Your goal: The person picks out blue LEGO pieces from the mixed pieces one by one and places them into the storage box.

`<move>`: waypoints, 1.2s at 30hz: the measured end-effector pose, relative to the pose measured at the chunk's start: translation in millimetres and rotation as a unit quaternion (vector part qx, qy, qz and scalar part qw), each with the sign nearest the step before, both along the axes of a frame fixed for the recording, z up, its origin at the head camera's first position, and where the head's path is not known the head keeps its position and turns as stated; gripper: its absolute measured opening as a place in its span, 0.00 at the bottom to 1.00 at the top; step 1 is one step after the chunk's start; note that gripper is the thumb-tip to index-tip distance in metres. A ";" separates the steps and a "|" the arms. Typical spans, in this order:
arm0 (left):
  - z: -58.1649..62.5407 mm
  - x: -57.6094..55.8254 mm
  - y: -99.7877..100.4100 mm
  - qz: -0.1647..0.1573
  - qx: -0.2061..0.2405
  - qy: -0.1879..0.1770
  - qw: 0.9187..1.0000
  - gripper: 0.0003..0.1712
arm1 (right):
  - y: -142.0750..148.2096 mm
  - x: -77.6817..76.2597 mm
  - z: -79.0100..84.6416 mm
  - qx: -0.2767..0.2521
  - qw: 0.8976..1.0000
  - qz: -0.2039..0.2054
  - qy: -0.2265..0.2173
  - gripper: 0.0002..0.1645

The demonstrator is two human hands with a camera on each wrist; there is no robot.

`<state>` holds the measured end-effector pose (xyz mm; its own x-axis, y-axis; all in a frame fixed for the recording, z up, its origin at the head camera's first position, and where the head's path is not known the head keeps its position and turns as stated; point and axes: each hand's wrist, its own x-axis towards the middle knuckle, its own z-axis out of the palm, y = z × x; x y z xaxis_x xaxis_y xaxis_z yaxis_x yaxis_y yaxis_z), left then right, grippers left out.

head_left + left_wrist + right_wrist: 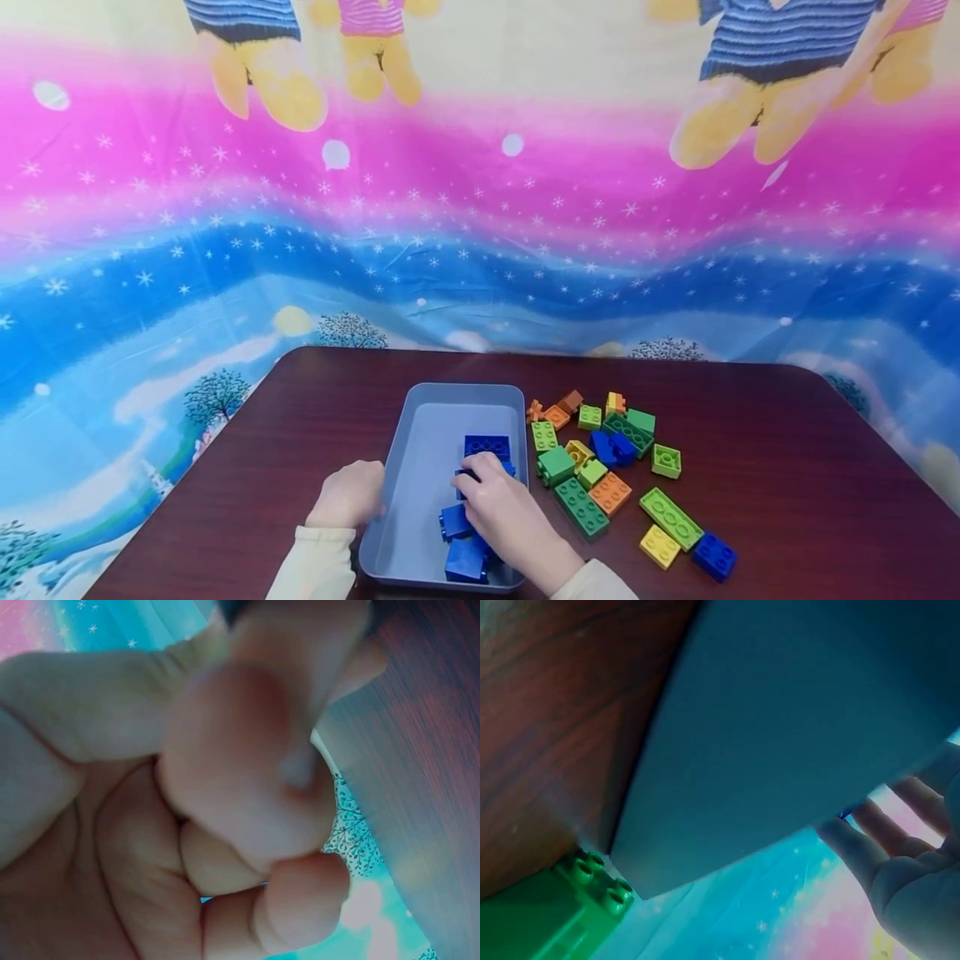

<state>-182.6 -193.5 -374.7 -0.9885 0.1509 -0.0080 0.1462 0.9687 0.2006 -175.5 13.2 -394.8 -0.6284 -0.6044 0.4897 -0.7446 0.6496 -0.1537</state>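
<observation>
A grey tray (420, 433) lies on the table with several blue bricks along its right side. My left hand (349, 493) is at the tray's left rim, its fingers curled and pinching the edge; the left wrist view shows the bent fingers (300, 900) close up. Reaching over the right wall, my right hand (506, 508) holds a blue brick, mostly hidden under the fingers. Beyond that hand lies a dark blue brick (487, 446); nearer me are another blue brick (455, 522) and a larger one (466, 558). In the right wrist view, the tray wall hides the fingertips' lower part.
Right of the tray, loose bricks lie scattered, among them a green brick (581, 507), an orange brick (611, 493), a yellow brick (660, 546) and a blue brick (714, 556). A green brick (547, 915) stands close to the tray wall. A printed cloth (480, 208) hangs behind the table.
</observation>
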 end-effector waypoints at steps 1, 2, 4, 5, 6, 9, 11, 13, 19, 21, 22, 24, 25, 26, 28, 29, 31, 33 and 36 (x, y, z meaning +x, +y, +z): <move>0.3 0.1 0.3 0.001 0.000 0.000 1.000 0.11 | -1.1 -0.9 -1.4 0.004 1.000 0.004 0.000 0.10; 0.5 0.1 0.6 0.001 -0.001 -0.002 1.000 0.11 | -2.1 -1.7 -2.7 0.009 1.000 0.008 -0.001 0.10; 0.8 0.2 1.0 0.003 -0.004 -0.002 1.000 0.11 | -3.7 -3.0 -5.0 0.019 1.000 0.017 0.001 0.10; 0.7 0.2 1.2 0.003 -0.005 -0.001 1.000 0.11 | -4.4 -3.5 -6.1 0.024 0.999 0.021 0.003 0.09; 0.7 0.2 1.4 0.003 -0.006 -0.001 1.000 0.11 | -5.0 -4.0 -7.2 0.030 0.999 0.025 0.007 0.09; 0.5 -0.1 1.9 0.002 -0.008 0.000 1.000 0.12 | -6.6 -4.8 -9.8 0.049 0.998 0.031 0.022 0.08; 0.1 -0.5 2.0 0.001 -0.010 0.001 1.000 0.12 | -7.3 -5.4 -10.6 0.065 0.997 0.032 0.034 0.08; -0.1 -0.5 1.8 0.002 -0.011 -0.001 1.000 0.12 | -7.5 -6.0 -10.7 0.080 0.995 0.035 0.039 0.09; -0.9 -1.0 1.2 0.003 -0.011 -0.005 1.000 0.11 | -7.1 -6.5 -11.7 0.117 0.992 0.032 0.030 0.11; -1.2 -1.0 1.1 0.002 -0.011 -0.005 1.000 0.11 | -6.9 -6.6 -12.2 0.131 0.991 0.026 0.022 0.13; -1.2 -1.1 1.1 0.002 -0.012 -0.005 1.000 0.11 | -6.8 -6.7 -12.3 0.138 0.990 0.023 0.017 0.14; -0.9 -1.0 1.1 0.002 -0.013 -0.005 1.000 0.11 | -6.3 -6.6 -12.1 0.152 0.988 0.018 0.008 0.15; -0.7 -0.8 1.1 0.001 -0.012 -0.006 1.000 0.11 | -5.9 -6.6 -12.0 0.157 0.987 0.016 0.004 0.16; -0.3 -0.6 1.1 0.000 -0.010 -0.007 1.000 0.12 | -5.4 -6.7 -11.9 0.161 0.987 0.014 0.002 0.16; 0.5 0.1 1.2 -0.001 -0.006 -0.009 1.000 0.12 | -4.0 -6.9 -11.4 0.163 0.987 0.011 -0.001 0.17; 0.8 0.4 1.4 -0.002 -0.003 -0.010 1.000 0.12 | -3.0 -6.9 -10.9 0.162 0.987 0.008 0.000 0.17; 1.4 1.1 1.7 -0.004 0.003 -0.011 1.000 0.12 | -0.3 -7.7 -9.8 0.157 0.988 0.003 -0.001 0.17; 1.7 1.5 2.1 -0.004 0.006 -0.010 1.000 0.12 | 3.5 -9.0 -8.0 0.146 0.989 -0.002 0.002 0.16; 2.2 2.0 2.3 -0.004 0.006 -0.008 1.000 0.12 | 11.8 -13.2 -3.3 0.124 0.992 -0.012 0.016 0.13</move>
<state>-180.7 -191.2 -372.6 -0.9871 0.1588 -0.0225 0.1503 0.9649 0.2155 -188.7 25.0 -398.1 -0.6312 -0.6937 0.3469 -0.7299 0.6826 0.0368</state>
